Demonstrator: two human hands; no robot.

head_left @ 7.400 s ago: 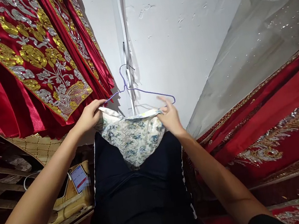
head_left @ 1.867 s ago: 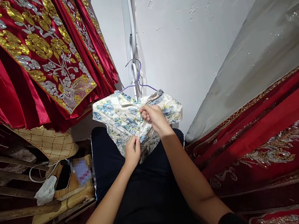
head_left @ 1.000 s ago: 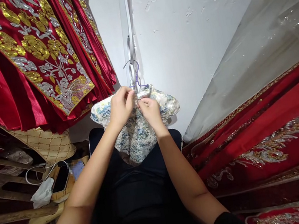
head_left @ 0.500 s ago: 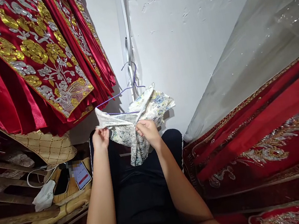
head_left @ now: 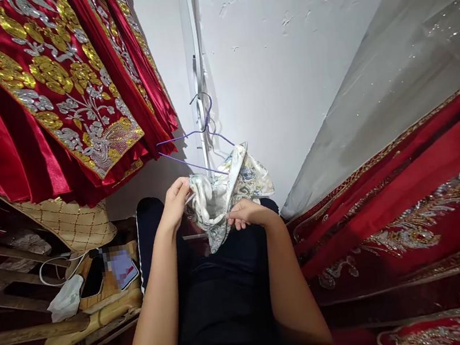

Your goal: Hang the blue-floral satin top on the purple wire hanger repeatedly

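Note:
A small white garment with a blue and yellow floral print (head_left: 252,175) hangs by one side from a purple wire hanger (head_left: 184,137). The hanger's left arm is bare. My left hand (head_left: 177,201) pinches the bunched cloth at the garment's left side, just below that bare arm. On the right, my right hand (head_left: 245,213) grips the lower edge near the front opening, fingers curled. Part of the garment's lower end hangs between my knees.
Red embroidered clothes (head_left: 66,87) hang at the left, and more red beaded fabric (head_left: 426,212) lines the right beside a pale sheer cloth (head_left: 370,71). Two phones, one a lit phone (head_left: 123,269), lie on a bamboo stool (head_left: 104,312). A white wall (head_left: 267,74) stands ahead.
The garment's left side has come off the hanger's left arm and is bunched. My left hand has moved right and up; my right hand has shifted right and slightly down.

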